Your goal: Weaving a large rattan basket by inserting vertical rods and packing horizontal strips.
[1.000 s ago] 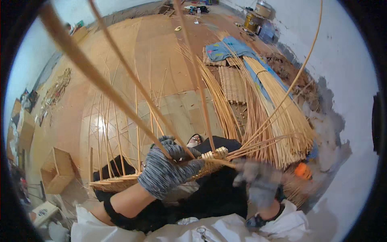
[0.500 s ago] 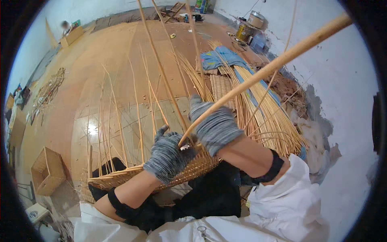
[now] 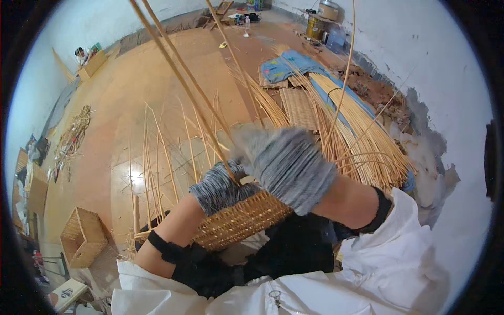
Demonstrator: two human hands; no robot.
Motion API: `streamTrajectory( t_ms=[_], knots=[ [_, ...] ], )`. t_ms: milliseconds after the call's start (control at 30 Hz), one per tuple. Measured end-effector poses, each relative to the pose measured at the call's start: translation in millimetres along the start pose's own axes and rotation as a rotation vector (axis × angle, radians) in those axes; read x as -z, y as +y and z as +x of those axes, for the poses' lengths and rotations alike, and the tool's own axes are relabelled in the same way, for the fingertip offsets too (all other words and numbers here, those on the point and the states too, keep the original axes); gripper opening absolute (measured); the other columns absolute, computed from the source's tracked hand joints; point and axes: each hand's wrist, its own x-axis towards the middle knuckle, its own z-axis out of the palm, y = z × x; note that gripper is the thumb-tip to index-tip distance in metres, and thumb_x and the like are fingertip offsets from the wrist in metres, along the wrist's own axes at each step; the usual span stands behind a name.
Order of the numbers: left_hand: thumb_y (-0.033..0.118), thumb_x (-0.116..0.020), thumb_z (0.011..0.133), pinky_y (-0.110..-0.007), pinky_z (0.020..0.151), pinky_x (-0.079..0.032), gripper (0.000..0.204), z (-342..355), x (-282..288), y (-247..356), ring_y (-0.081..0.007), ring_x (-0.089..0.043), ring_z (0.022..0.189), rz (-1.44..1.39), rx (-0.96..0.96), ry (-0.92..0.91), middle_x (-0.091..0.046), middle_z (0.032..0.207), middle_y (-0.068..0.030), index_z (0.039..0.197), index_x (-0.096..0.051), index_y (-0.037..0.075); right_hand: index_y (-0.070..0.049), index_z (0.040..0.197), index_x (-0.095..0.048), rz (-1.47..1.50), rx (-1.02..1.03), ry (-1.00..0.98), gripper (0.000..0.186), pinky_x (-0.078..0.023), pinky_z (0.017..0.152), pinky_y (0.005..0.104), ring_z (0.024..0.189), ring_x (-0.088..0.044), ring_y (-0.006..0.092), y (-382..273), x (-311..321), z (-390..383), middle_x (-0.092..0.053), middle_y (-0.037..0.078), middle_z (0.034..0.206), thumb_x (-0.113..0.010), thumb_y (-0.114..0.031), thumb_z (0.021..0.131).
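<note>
Toward the left edge of the brown board-covered floor [image 3: 126, 105] sits an open, tan woven wicker box [image 3: 93, 248]. To its right, the left hand, in a grey knitted glove [image 3: 219, 188], is closed around the base of a long tan rod [image 3: 212, 136], at the upper edge of a brown woven wicker panel [image 3: 239, 223] above the lap. Just right, the blurred, similarly gloved right hand [image 3: 289, 164] has hidden fingertips; its grip cannot be told. Pale-yellow bundled rods [image 3: 367, 147] lie along the floor's right edge.
</note>
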Motion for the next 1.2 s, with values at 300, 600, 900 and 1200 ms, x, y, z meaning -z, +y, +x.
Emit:
streamTrajectory(
  t_ms=[300, 600, 900, 1200],
  knots=[
    [0.028, -0.073, 0.066, -0.037, 0.091, -0.036, 0.065, -19.2, 22.7, 89.3, -0.0273, -0.047, 0.103, 0.231, -0.257, 0.102, -0.051, 0.114, -0.0097, 0.120, -0.045, 0.006, 0.002, 0.088, -0.051, 1.334, -0.197, 0.331, 0.022, -0.047, 0.051, 0.0254, 0.064, -0.058, 0.0150, 66.1, -44.9, -48.2, -0.056, 0.009, 0.069, -0.053, -0.020, 0.083],
    [0.019, -0.062, 0.077, -0.032, 0.089, -0.039, 0.026, 14.0, 19.8, 118.3, -0.0158, -0.055, 0.092, -0.054, 0.029, -0.004, -0.061, 0.098, -0.0055, 0.099, -0.061, 0.004, -0.004, 0.100, -0.051, 1.871, -0.501, 0.318, 0.023, -0.042, 0.039, 0.0183, 0.062, -0.057, 0.0081, 78.0, -68.6, -98.0, -0.060, 0.005, 0.077, -0.052, -0.022, 0.086],
    [0.011, -0.068, 0.073, -0.023, 0.064, -0.046, 0.019, 20.8, -4.8, 140.7, -0.0093, -0.056, 0.068, -0.320, 0.397, 0.286, -0.063, 0.074, -0.0033, 0.089, -0.065, 0.001, -0.002, 0.088, -0.061, 1.671, -0.526, 0.361, 0.018, -0.049, 0.049, 0.0215, 0.068, -0.058, 0.0095, 85.7, -80.7, -98.1, -0.062, 0.004, 0.081, -0.059, -0.018, 0.081],
    [0.008, -0.068, 0.072, -0.024, 0.064, -0.048, 0.015, 22.9, -4.1, 134.7, -0.0121, -0.059, 0.069, -0.401, 0.392, 0.340, -0.064, 0.076, -0.0068, 0.084, -0.064, -0.001, -0.005, 0.089, -0.062, 1.332, -0.352, 0.521, 0.016, -0.050, 0.056, 0.0258, 0.069, -0.059, 0.0122, 81.0, -85.5, -98.0, -0.062, 0.004, 0.080, -0.062, -0.015, 0.076]
  ],
)
